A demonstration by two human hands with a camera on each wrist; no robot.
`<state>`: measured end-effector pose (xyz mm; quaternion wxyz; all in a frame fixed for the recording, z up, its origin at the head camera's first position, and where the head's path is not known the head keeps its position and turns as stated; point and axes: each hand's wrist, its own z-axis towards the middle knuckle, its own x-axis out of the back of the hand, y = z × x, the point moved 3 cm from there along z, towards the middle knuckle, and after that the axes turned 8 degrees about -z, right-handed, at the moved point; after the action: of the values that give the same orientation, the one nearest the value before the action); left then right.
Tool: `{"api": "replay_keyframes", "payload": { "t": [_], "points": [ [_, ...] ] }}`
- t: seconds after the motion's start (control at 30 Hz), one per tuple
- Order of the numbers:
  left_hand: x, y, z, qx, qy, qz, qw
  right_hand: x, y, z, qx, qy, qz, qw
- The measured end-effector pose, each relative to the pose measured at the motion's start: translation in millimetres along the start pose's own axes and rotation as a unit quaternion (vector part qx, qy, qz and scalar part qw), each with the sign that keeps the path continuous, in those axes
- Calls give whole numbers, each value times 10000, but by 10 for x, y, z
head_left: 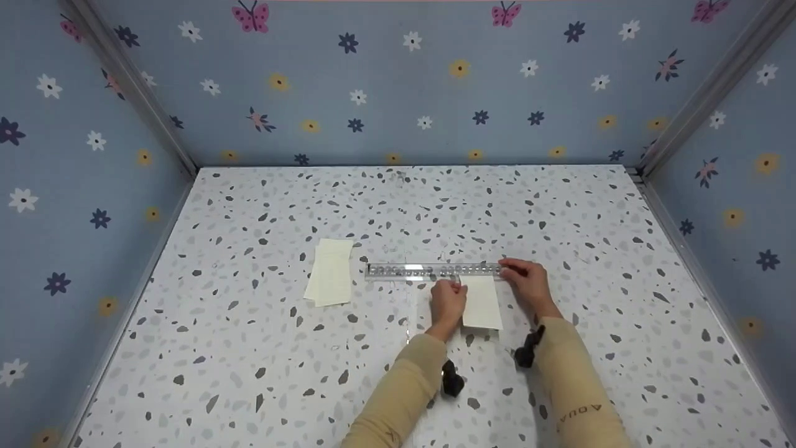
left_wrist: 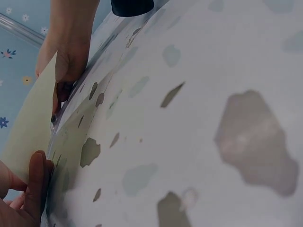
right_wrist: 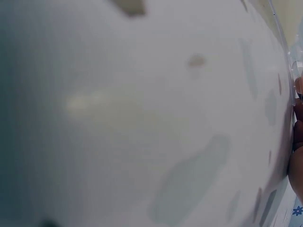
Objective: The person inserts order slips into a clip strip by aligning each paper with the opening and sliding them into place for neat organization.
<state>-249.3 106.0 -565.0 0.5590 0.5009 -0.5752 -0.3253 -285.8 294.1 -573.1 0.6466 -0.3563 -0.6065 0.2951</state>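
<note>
A long clear plastic strip [head_left: 429,270] with round shapes along its length lies across the middle of the table; its exact kind is unclear. My right hand [head_left: 528,284] grips the strip's right end between thumb and fingers. Just below the strip is a pale yellow paper sheet [head_left: 481,303], its top edge against or under the strip. My left hand [head_left: 448,305] pinches the sheet near its upper left corner. In the left wrist view the paper [left_wrist: 33,125] rises off the table between the left hand's thumb and fingers [left_wrist: 35,182]. The right wrist view catches only the right fingers [right_wrist: 297,165] at its edge.
To the left lies a small pile of overlapping pale yellow sheets [head_left: 333,274]. The speckled white table [head_left: 261,373] is bounded by blue flowered panels [head_left: 385,81] at the back and both sides. A black wrist camera [head_left: 452,379] sits under the left forearm.
</note>
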Motion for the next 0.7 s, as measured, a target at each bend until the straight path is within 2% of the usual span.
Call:
{"api": "replay_keyframes", "payload": {
  "t": [0.1, 0.27, 0.7],
  "points": [
    [-13, 9, 0, 11, -16, 10, 10000, 5, -12, 0, 116, 53, -92, 9999],
    [-41, 13, -8, 82, -123, -32, 9999, -3, 5, 10, -104, 21, -200, 9997],
    [-104, 32, -26, -175, -53, 204, 9996, -3, 7, 15, -5, 82, -96, 9999]
  ]
}}
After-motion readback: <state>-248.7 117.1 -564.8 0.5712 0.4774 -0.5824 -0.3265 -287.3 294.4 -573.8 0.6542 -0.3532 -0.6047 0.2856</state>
